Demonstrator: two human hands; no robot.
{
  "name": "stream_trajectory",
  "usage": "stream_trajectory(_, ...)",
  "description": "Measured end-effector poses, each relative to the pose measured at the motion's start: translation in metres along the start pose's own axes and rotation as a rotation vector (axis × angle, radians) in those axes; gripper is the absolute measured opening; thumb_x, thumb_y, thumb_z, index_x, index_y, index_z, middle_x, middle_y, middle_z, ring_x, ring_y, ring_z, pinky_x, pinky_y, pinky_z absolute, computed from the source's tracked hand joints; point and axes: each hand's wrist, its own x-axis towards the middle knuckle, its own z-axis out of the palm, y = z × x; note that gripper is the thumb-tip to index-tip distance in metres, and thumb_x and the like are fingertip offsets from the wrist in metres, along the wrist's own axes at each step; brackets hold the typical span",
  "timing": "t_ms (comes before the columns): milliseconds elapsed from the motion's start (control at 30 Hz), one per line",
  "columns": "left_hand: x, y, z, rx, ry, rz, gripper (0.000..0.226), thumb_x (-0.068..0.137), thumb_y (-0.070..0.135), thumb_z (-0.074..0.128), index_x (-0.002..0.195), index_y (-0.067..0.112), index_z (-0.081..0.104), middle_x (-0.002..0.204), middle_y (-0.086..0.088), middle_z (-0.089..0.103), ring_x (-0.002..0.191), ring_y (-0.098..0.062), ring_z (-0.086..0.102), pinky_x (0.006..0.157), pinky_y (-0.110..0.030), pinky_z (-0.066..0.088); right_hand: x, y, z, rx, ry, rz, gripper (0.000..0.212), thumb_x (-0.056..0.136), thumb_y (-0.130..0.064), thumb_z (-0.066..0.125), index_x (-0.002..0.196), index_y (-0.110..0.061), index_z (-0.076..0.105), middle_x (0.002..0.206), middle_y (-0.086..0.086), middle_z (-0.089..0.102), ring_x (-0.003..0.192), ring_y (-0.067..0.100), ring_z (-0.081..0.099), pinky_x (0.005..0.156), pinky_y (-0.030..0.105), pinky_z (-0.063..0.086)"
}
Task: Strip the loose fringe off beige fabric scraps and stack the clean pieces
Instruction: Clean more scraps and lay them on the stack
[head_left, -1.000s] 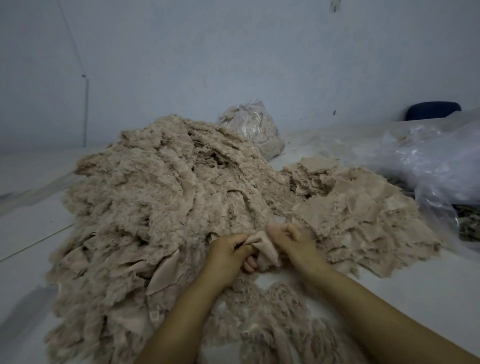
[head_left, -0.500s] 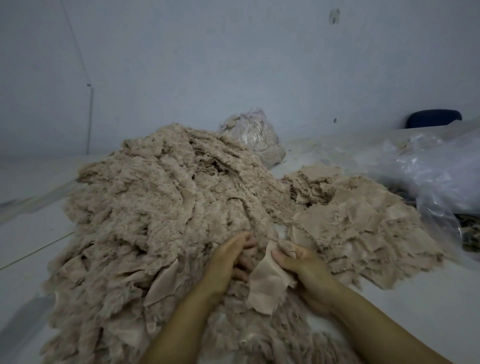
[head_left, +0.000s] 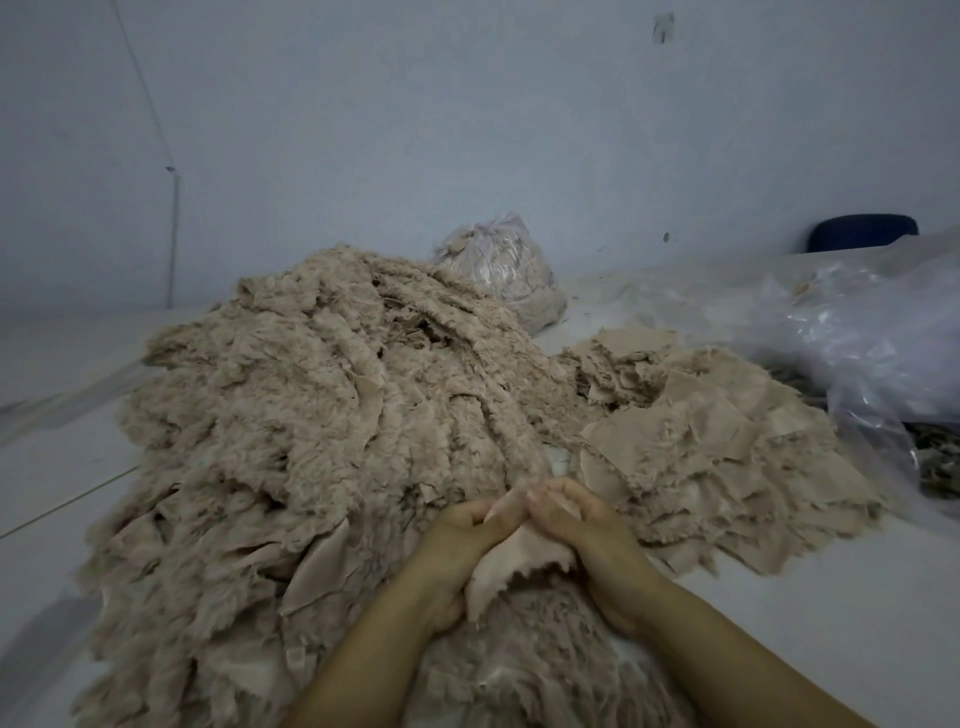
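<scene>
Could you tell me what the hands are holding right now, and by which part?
Both hands, left and right, pinch one smooth beige fabric scrap at its top edge; the rest hangs below.

1. The big heap of fringed scraps is beige cloth, shaggy and matt, its edges frayed into loose threads.
2. The flatter stack of stripped pieces is the same cloth, smoother-faced with ragged edges.
3. The scrap between the hands is thin, soft, matt cloth.
4. The tied bag and the loose sheeting are clear, glossy, crinkled plastic.
5. The wall looks painted and matt.
</scene>
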Motion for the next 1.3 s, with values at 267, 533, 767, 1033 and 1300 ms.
stream_trajectory(267, -0.001, 0.012, -0.015, -0.036, 0.064, 0.111, 0.021, 0.076, 0.022, 0.066, 0.088, 0.005, 0.064, 0.073, -0.01, 0.067, 0.061, -0.019, 0.063, 0.055, -0.026, 0.052, 0.007, -0.004, -0.004, -0.185, 0.335, -0.035, 0.031, 0.094, -0.019, 0.057, 0.065, -0.013, 0.051, 0.054, 0.0, 0.045, 0.05, 0.01, 0.039, 0.046, 0.02, 0.033)
stream_trajectory(533, 0.002, 0.003, -0.003, 0.097, 0.23, 0.256, 0.023, 0.099, 0.014, 0.046, 0.076, 0.01, 0.049, 0.061, -0.001, 0.051, 0.059, -0.013, 0.048, 0.053, -0.023, 0.041, -0.004, -0.002, 0.005, -0.237, 0.091, -0.031, 0.029, 0.089, -0.024, 0.065, 0.062, -0.016, 0.057, 0.051, -0.004, 0.05, 0.047, 0.008, 0.042, 0.045, 0.018, 0.035)
stream_trajectory(767, 0.0, 0.019, -0.022, 0.031, 0.391, 0.268, 0.024, 0.099, 0.014, 0.045, 0.076, 0.01, 0.051, 0.061, -0.007, 0.056, 0.049, -0.018, 0.052, 0.041, -0.021, 0.041, -0.001, -0.018, -0.014, -0.277, 0.295, -0.037, 0.03, 0.091, -0.032, 0.059, 0.067, -0.012, 0.057, 0.047, -0.003, 0.038, 0.039, 0.01, 0.027, 0.036, 0.017, 0.023)
stream_trajectory(1033, -0.008, 0.016, -0.007, 0.194, 0.2, 0.382, 0.014, 0.093, 0.023, 0.055, 0.09, 0.01, 0.06, 0.076, -0.004, 0.066, 0.066, -0.013, 0.062, 0.059, -0.027, 0.052, -0.007, -0.021, 0.0, -0.541, 0.119, -0.041, 0.051, 0.069, -0.071, 0.048, 0.062, -0.022, 0.055, 0.056, -0.014, 0.055, 0.053, 0.004, 0.05, 0.054, 0.016, 0.038)
stream_trajectory(1300, -0.008, 0.012, -0.006, 0.169, 0.196, 0.418, 0.017, 0.085, 0.021, 0.066, 0.1, 0.015, 0.059, 0.077, -0.001, 0.072, 0.066, -0.015, 0.066, 0.056, -0.027, 0.053, -0.006, -0.011, 0.015, -0.17, 0.261, -0.151, 0.013, 0.094, -0.013, 0.056, 0.084, -0.008, 0.063, 0.068, 0.004, 0.063, 0.062, 0.018, 0.056, 0.055, 0.028, 0.045)
